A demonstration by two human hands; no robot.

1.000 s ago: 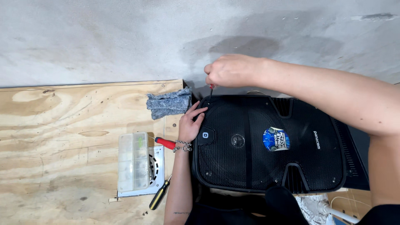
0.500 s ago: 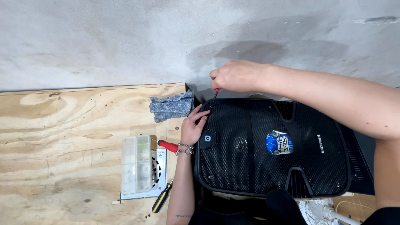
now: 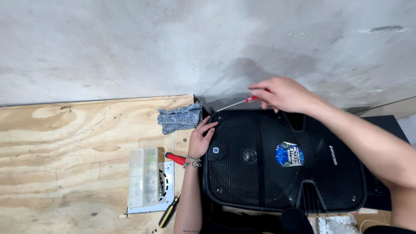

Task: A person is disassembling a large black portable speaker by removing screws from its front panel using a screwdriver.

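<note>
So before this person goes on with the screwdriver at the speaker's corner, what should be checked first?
1. Left hand steadying the black speaker: ok, fingers rest on its corner.
2. Right hand gripping the red-handled screwdriver: ok.
3. Tip seated in a screw: cannot tell, too small.
4. Spare screwdrivers near: ok, red one and yellow-black one beside the wrist.
5. Clear parts box within reach: ok, on the plywood.

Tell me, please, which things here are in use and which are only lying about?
In use:
- black speaker, left hand resting on its corner
- thin screwdriver, held in right hand

Lying about:
- grey cloth
- clear parts box
- red-handled tool
- yellow-and-black screwdriver
</note>
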